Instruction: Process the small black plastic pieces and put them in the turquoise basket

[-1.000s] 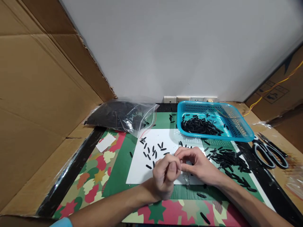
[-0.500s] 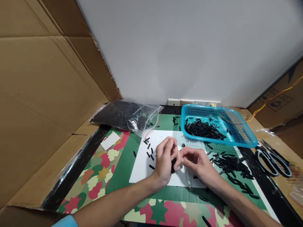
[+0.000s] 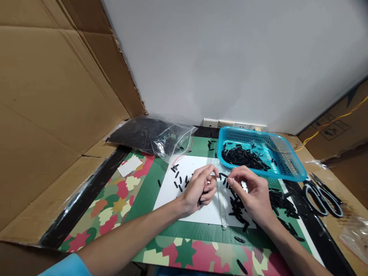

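So both hands sit over the white sheet [image 3: 188, 191] in the middle of the surface [image 3: 120, 207]. The left hand [image 3: 198, 188] is curled, with a few small black pieces tucked in the palm, thumb and forefinger pressed together at the tip. The right hand [image 3: 253, 193] is pinching 1 small black piece [image 3: 222, 176] between thumb and forefinger, other fingers loosely spread. That piece is a short, narrow, matte stick, long axis running roughly left-right and about level, its free end pointing at the left hand's fingertips, just beside them.

Below the hands a clear plastic strip [image 3: 220, 205] lies on the sheet, long axis running away from the person. Loose black pieces [image 3: 179, 180] are scattered at all angles, with a thicker pile [image 3: 280, 201] on the right. Blue mesh plastic basket [image 3: 287, 165] behind holds more. Shiny clear zip bag [image 3: 152, 138] on the left is full of them. Scissors [image 3: 323, 193] far right. Cardboard box [image 3: 330, 120] has printed marks, too small to read.
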Tool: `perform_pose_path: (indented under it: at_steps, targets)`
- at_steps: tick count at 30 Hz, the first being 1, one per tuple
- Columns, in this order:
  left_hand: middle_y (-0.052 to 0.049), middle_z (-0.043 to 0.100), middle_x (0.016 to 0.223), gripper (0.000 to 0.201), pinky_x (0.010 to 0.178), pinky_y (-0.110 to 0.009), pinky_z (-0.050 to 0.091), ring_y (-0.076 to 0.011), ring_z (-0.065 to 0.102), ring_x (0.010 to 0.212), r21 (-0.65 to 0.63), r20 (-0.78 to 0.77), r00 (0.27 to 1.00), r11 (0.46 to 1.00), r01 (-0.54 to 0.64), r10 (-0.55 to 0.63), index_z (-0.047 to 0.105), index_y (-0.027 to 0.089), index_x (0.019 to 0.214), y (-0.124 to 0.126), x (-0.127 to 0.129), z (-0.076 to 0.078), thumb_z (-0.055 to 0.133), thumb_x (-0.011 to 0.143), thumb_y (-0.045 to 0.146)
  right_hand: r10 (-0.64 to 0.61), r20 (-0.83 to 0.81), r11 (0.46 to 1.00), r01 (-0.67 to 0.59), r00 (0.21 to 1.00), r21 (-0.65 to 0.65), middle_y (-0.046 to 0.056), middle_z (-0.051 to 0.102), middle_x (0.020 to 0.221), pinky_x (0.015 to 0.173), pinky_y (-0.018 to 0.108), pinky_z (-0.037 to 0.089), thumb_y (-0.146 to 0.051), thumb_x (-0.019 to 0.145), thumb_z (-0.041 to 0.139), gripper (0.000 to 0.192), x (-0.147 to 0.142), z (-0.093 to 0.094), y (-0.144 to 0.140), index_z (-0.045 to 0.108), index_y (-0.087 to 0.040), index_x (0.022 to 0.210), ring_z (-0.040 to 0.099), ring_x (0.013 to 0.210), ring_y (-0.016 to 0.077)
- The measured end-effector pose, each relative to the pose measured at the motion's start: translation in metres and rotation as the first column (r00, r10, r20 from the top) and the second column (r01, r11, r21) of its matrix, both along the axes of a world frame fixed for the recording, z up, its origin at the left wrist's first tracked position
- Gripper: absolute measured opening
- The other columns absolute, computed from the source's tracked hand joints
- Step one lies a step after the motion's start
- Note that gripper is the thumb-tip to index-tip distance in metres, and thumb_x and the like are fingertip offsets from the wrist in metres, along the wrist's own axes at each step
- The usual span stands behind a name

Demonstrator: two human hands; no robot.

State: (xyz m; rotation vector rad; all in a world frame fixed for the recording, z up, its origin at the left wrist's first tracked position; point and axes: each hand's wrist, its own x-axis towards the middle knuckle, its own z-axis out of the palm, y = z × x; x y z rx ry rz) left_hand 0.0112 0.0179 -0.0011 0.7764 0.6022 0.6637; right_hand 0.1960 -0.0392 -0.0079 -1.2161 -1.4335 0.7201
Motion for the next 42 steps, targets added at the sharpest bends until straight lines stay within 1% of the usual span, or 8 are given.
perform_pose_path:
  at_steps: [2,4,9,15,22,28,34,42]
  targets:
    - [0.013,0.032,0.051,0.035,0.032,-0.014,0.017,-0.0051,0.016,0.034,0.038,-0.025,0.998,0.998,0.058,-0.057,0.052,0.024,0.095,-0.004,0.002,-0.004,0.054,0.103,0.058,0.029,-0.028,0.999,-0.03,0.999,-0.02,0.007,0.068,0.091,0.075,0.036,0.048,-0.036,0.101,0.071,0.019,0.002,0.0,0.002,0.073,-0.023,0.088,0.062,0.087,0.0232]
    - [0.013,0.032,0.051,0.036,0.032,-0.013,0.019,-0.0049,0.019,0.033,0.077,-0.044,0.996,0.994,0.077,-0.074,0.049,0.024,0.092,-0.007,0.003,-0.008,0.053,0.103,0.057,0.057,-0.039,0.997,-0.059,0.998,-0.047,0.006,0.068,0.092,0.075,0.035,0.049,-0.036,0.1,0.071,0.019,0.003,0.002,0.003,0.074,-0.022,0.088,0.062,0.086,0.0224]
    - [0.013,0.033,0.05,0.04,0.032,-0.013,0.02,-0.0044,0.021,0.032,0.188,-0.032,0.996,0.978,0.093,-0.089,0.043,0.023,0.083,-0.005,0.003,-0.012,0.052,0.105,0.055,0.098,-0.057,0.99,-0.103,0.994,-0.099,0.005,0.067,0.091,0.07,0.033,0.046,-0.035,0.099,0.072,0.017,0.002,0.004,0.003,0.075,-0.021,0.089,0.059,0.081,0.0196]
    - [0.012,0.036,0.051,0.043,0.032,-0.012,0.021,-0.0028,0.022,0.033,0.278,-0.067,0.996,0.957,0.08,-0.064,0.04,0.022,0.079,-0.004,0.003,-0.014,0.055,0.105,0.054,0.096,-0.09,0.99,-0.104,0.991,-0.093,0.005,0.068,0.092,0.07,0.031,0.046,-0.034,0.1,0.072,0.017,0.004,0.002,0.005,0.075,-0.021,0.088,0.061,0.083,0.019]
    - [0.013,0.033,0.05,0.042,0.032,-0.013,0.02,-0.0029,0.02,0.034,0.253,-0.088,0.995,0.966,0.062,-0.041,0.044,0.022,0.082,-0.006,0.004,-0.016,0.055,0.104,0.056,0.085,-0.099,0.991,-0.094,0.991,-0.091,0.004,0.069,0.092,0.069,0.03,0.047,-0.033,0.099,0.073,0.014,0.005,0.001,0.006,0.076,-0.022,0.091,0.062,0.081,0.0175]
    - [0.013,0.034,0.05,0.04,0.033,-0.012,0.022,-0.0027,0.021,0.034,0.255,-0.09,0.996,0.966,0.047,-0.024,0.046,0.022,0.085,-0.007,0.004,-0.016,0.056,0.103,0.056,0.087,-0.113,0.99,-0.098,0.99,-0.097,0.003,0.07,0.091,0.068,0.029,0.048,-0.033,0.098,0.073,0.014,0.005,0.001,0.006,0.076,-0.022,0.091,0.062,0.078,0.0165]
    - [0.014,0.037,0.05,0.037,0.033,-0.011,0.023,-0.0028,0.021,0.034,0.263,-0.095,0.995,0.964,0.033,-0.008,0.045,0.023,0.089,-0.005,0.006,-0.014,0.059,0.103,0.054,0.039,-0.141,0.992,-0.056,0.989,-0.117,0.003,0.073,0.094,0.068,0.028,0.049,-0.032,0.098,0.074,0.01,0.005,-0.002,0.006,0.077,-0.023,0.097,0.064,0.079,0.0155]
    - [0.014,0.035,0.05,0.036,0.033,-0.011,0.025,-0.0032,0.021,0.034,0.257,-0.076,0.997,0.966,0.02,0.0,0.046,0.023,0.088,-0.003,0.007,-0.015,0.059,0.103,0.053,0.049,-0.158,0.982,-0.077,0.986,-0.174,0.002,0.073,0.089,0.059,0.026,0.047,-0.036,0.097,0.075,0.015,0.005,0.0,0.008,0.078,-0.021,0.095,0.058,0.067,0.0126]
